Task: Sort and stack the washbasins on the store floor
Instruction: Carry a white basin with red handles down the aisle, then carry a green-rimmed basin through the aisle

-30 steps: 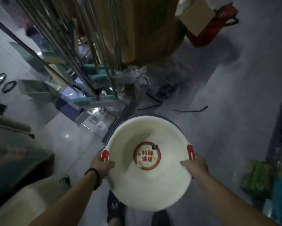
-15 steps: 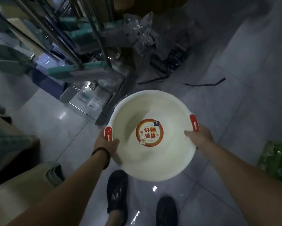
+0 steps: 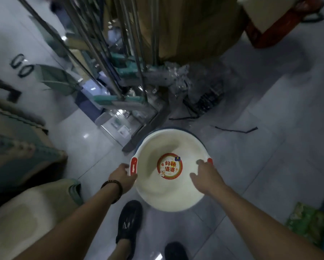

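Note:
A white washbasin (image 3: 168,194) with red handles and a round red sticker in its bottom sits low over the floor in front of my feet. A dark blue rim (image 3: 187,130) shows just behind its far edge, as if another basin lies under it. My left hand (image 3: 122,176) holds the left rim just below the red handle (image 3: 133,166), thumb on the edge. My right hand (image 3: 207,176) lies over the right rim with its fingers spread and fairly straight, covering most of the other handle.
Mops and metal poles (image 3: 120,72) lean in a cluster ahead, with plastic wrapping and black straps (image 3: 236,130) on the tiles. A red basket (image 3: 281,25) stands far right, green packs (image 3: 307,222) near right, and boxes and a pale tub (image 3: 26,212) at left.
The basin has gone down and away from me onto the blue-rimmed one. My right hand has loosened from gripping the rim to lying over it. The view tilted back up.

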